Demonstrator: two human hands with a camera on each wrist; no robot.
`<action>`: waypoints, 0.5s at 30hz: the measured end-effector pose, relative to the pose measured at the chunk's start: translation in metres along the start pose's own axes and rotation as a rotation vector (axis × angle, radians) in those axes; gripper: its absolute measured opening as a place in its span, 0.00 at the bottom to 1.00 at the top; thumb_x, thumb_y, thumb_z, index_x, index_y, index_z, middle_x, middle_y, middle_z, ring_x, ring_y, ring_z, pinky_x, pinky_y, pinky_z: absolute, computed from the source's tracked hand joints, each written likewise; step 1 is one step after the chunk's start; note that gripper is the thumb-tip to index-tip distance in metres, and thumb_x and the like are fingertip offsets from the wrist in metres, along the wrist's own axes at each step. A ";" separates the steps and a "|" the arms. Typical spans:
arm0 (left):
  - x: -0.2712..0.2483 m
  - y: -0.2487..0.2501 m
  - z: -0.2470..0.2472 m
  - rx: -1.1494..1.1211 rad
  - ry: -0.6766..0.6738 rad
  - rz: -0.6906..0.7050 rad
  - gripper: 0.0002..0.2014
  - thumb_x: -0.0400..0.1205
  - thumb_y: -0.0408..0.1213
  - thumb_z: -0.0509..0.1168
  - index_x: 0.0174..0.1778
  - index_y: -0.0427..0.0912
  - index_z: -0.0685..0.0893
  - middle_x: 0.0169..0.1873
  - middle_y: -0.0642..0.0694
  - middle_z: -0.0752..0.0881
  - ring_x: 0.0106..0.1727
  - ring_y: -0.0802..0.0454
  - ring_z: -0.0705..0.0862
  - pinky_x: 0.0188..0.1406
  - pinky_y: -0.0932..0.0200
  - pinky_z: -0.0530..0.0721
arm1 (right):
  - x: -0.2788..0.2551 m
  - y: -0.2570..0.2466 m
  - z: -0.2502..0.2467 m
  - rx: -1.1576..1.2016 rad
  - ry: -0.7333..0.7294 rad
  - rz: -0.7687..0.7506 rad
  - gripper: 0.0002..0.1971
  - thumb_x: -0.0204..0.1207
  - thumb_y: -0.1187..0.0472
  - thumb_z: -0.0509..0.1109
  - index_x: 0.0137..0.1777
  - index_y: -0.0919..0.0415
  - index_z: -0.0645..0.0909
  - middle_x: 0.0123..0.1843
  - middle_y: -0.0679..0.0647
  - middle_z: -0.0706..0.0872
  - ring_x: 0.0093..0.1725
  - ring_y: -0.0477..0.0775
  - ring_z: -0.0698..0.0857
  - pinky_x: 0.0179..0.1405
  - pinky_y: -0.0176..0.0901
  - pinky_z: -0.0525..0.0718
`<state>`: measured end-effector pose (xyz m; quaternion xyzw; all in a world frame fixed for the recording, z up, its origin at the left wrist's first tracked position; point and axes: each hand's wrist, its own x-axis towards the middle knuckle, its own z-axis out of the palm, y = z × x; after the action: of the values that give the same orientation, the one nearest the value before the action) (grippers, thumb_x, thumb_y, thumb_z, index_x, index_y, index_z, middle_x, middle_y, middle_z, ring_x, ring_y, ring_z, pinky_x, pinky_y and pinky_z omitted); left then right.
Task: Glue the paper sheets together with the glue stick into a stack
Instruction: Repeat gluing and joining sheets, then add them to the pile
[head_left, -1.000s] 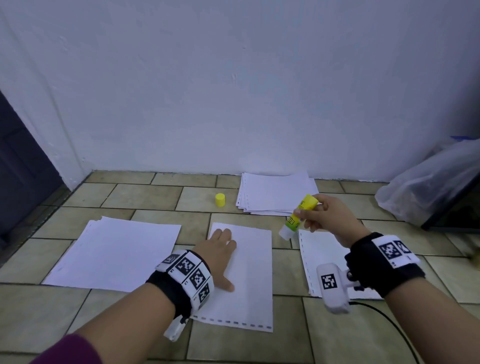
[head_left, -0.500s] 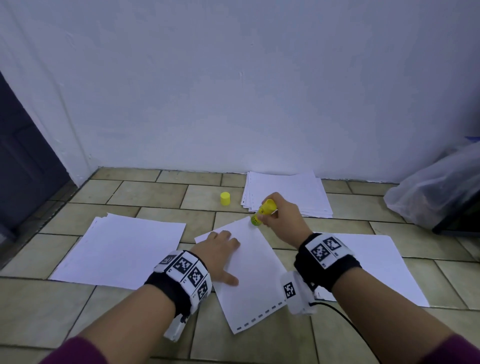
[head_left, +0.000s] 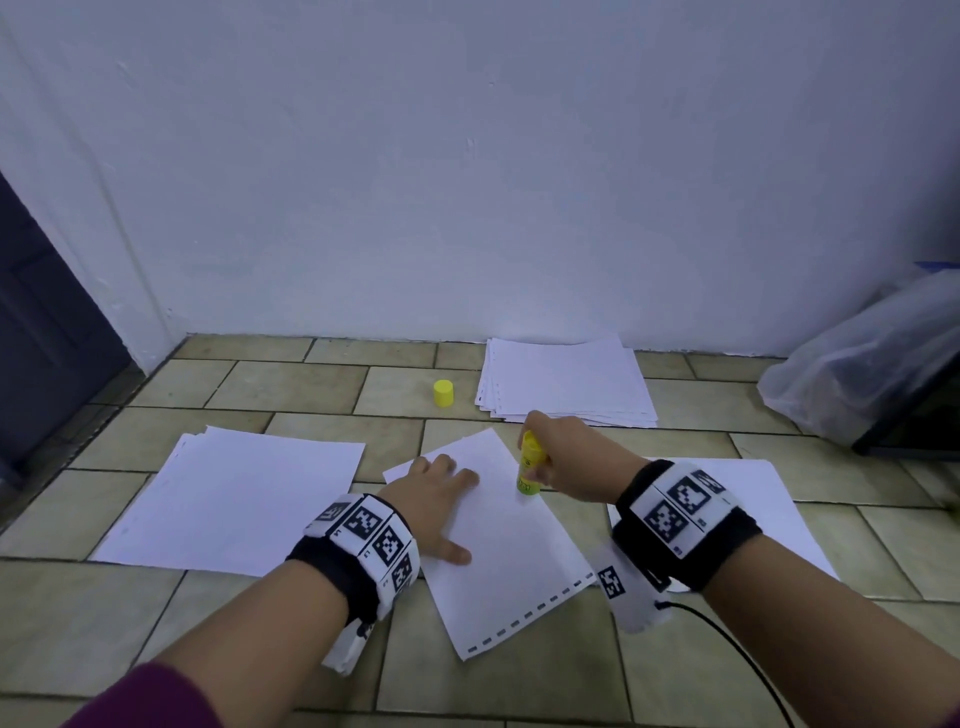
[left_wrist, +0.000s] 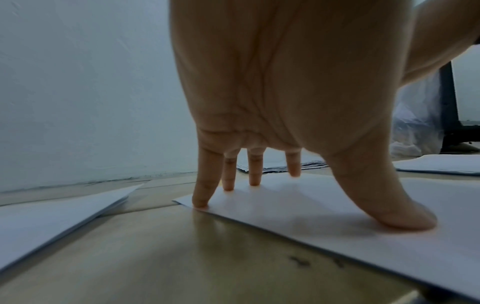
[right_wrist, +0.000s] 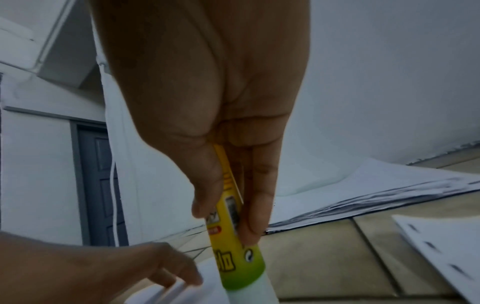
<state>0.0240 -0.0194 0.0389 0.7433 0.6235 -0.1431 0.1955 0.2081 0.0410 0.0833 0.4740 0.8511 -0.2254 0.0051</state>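
A single white sheet lies skewed on the tiled floor in front of me. My left hand presses flat on its left part with fingers spread. My right hand grips a yellow-green glue stick, tip down on the sheet's right edge; the same glue stick shows between thumb and fingers in the right wrist view. A pile of white sheets lies by the wall. Another stack lies to the left. One more sheet lies under my right wrist.
The glue stick's yellow cap stands on the tiles left of the far pile. A clear plastic bag sits at the far right against a dark object. A dark door is at the left. A black cable trails from my right wrist.
My right hand brought the glue stick from above the right sheet down onto the middle sheet, then along its right edge toward me. The middle sheet has turned skewed under my left hand.
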 end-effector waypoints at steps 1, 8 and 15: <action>0.000 0.001 -0.001 0.001 -0.001 0.002 0.46 0.74 0.56 0.73 0.82 0.54 0.52 0.77 0.44 0.58 0.78 0.42 0.57 0.68 0.43 0.75 | -0.007 0.001 -0.001 -0.009 -0.016 -0.001 0.14 0.78 0.65 0.68 0.61 0.64 0.72 0.57 0.61 0.82 0.53 0.59 0.79 0.43 0.43 0.74; 0.002 0.003 -0.006 0.109 -0.053 -0.005 0.41 0.77 0.57 0.69 0.82 0.61 0.53 0.78 0.43 0.55 0.79 0.41 0.57 0.68 0.43 0.75 | -0.039 0.009 -0.004 -0.116 -0.171 -0.001 0.16 0.78 0.61 0.69 0.63 0.60 0.70 0.57 0.60 0.80 0.46 0.56 0.77 0.43 0.44 0.75; -0.001 0.001 -0.006 0.227 -0.034 -0.038 0.38 0.79 0.57 0.67 0.82 0.56 0.56 0.75 0.40 0.62 0.76 0.40 0.64 0.68 0.47 0.75 | -0.037 0.026 -0.017 0.331 -0.100 0.090 0.09 0.77 0.63 0.71 0.50 0.61 0.72 0.38 0.54 0.82 0.30 0.51 0.80 0.33 0.44 0.80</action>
<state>0.0245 -0.0174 0.0449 0.7463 0.6138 -0.2291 0.1177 0.2534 0.0294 0.0970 0.4940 0.7791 -0.3853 -0.0203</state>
